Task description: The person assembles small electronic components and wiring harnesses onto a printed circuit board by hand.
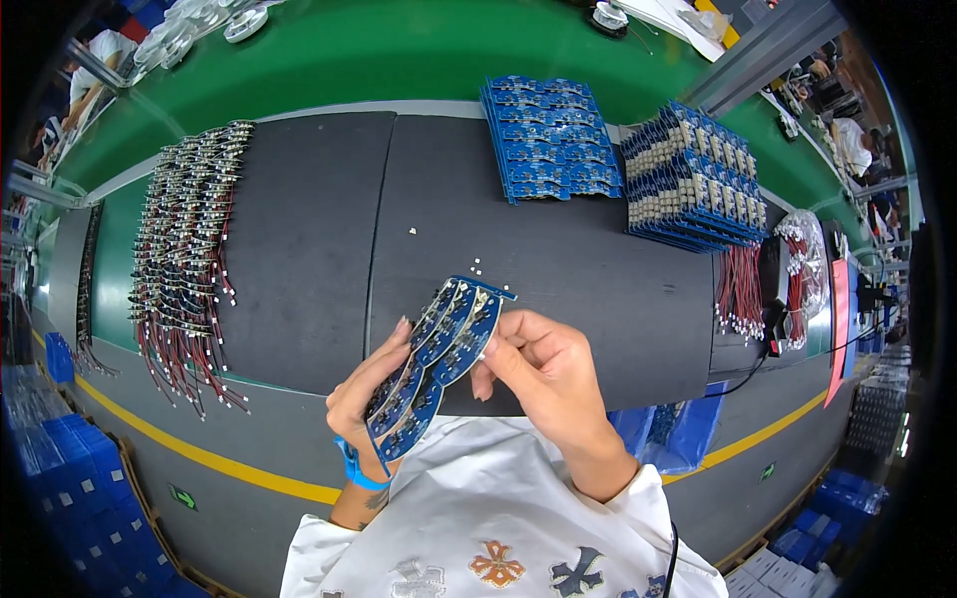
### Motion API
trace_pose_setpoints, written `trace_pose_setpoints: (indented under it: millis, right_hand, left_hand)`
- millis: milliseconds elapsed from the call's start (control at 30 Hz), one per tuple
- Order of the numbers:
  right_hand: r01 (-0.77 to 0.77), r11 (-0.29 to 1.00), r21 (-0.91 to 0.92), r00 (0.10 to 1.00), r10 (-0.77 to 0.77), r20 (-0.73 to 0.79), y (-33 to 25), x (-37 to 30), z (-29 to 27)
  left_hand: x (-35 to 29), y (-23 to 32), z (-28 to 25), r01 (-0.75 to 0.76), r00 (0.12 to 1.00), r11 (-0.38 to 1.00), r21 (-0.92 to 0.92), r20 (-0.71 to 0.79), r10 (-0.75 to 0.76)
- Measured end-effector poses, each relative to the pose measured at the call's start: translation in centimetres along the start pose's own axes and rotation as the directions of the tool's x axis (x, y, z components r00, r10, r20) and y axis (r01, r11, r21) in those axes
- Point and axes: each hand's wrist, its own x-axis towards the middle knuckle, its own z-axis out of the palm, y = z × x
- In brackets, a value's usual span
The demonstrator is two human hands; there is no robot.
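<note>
A blue circuit board panel [436, 354], made of several curved strips with small parts on them, is tilted above the dark mat in front of my body. My left hand [364, 399], with a blue band at the wrist, is closed around the panel's left side; its fingertips show beyond the edge and the rest of the grip is partly hidden. On the opposite side, the thumb and fingers of my right hand [538, 369] pinch the panel's right edge near its top. Tiny white pieces [477, 267] lie on the mat just past the panel's far end.
Stacked blue board panels [553, 140] stand at the far side, with a taller stack bearing white connectors [693, 184] to their right. Rows of wired boards [189, 229] lie at the left. Red wire bundles [740, 289] hang at the right, near a blue bin [688, 439].
</note>
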Motion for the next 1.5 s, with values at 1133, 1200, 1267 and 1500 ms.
trace_pose_setpoints:
  millis: [1133, 1200, 1267, 1500]
  right_hand:
    - [0.230, 0.906, -0.356, 0.886, -0.346, -0.310, 4.6, -0.6, -1.7]
    - [0.259, 0.888, -0.381, 0.918, -0.349, -0.190, 4.8, -0.6, -1.1]
    - [0.254, 0.872, -0.418, 0.920, -0.351, -0.174, 5.3, -0.4, -1.2]
    - [0.112, 0.914, -0.390, 0.946, -0.218, -0.240, 4.4, -0.5, -1.4]
  left_hand:
    - [0.2, 0.9, 0.1, 0.456, 0.842, 0.381, -0.804, 0.252, -0.476]
    - [-0.2, 1.2, 0.5, 0.467, 0.837, 0.372, -0.802, 0.265, -0.479]
    - [-0.4, 1.6, 1.0, 0.433, 0.876, 0.477, -0.765, 0.232, -0.422]
    - [-1.9, 1.0, 1.0, 0.392, 0.916, 0.619, -0.680, 0.229, -0.329]
